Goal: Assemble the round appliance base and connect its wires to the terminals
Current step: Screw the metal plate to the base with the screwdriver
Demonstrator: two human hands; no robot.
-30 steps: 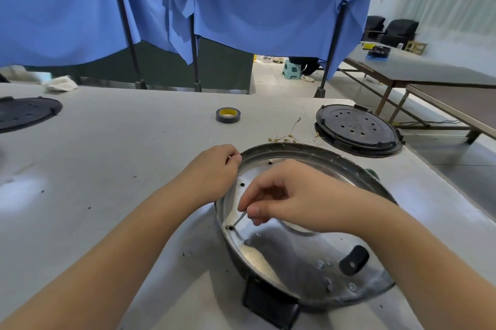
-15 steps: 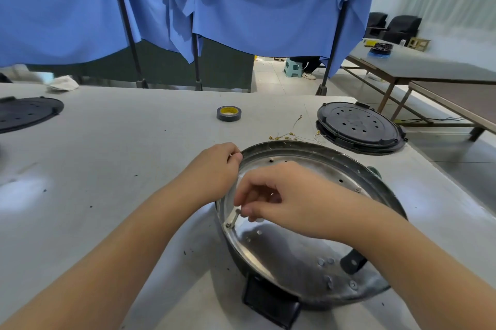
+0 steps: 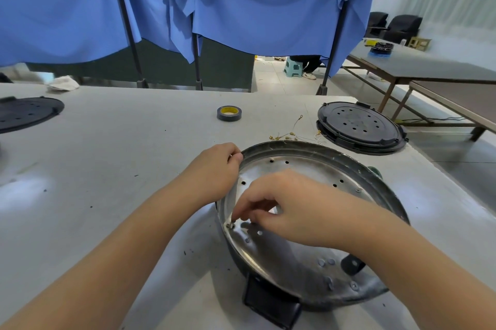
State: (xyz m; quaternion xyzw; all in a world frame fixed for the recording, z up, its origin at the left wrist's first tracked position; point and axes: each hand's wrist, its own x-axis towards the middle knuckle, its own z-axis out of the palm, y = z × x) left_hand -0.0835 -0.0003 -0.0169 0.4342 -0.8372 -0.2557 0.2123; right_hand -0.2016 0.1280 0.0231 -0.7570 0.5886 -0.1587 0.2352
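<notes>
Nearest the viewer, the round metal base lies on the grey table, its shiny perforated plate facing up and a black block jutting from its near edge. The right hand reaches down into the plate, fingertips pinched on a small screw standing by the left rim. The left hand curls over the far-left rim of the base, thumb and fingers gripping its edge. Just beyond the base, thin wires with brass terminals lie loose on the table. To their right sits a black perforated disc; farther left, a roll of tape. Another black disc lies at the far left edge, with blue cloth hanging behind.
</notes>
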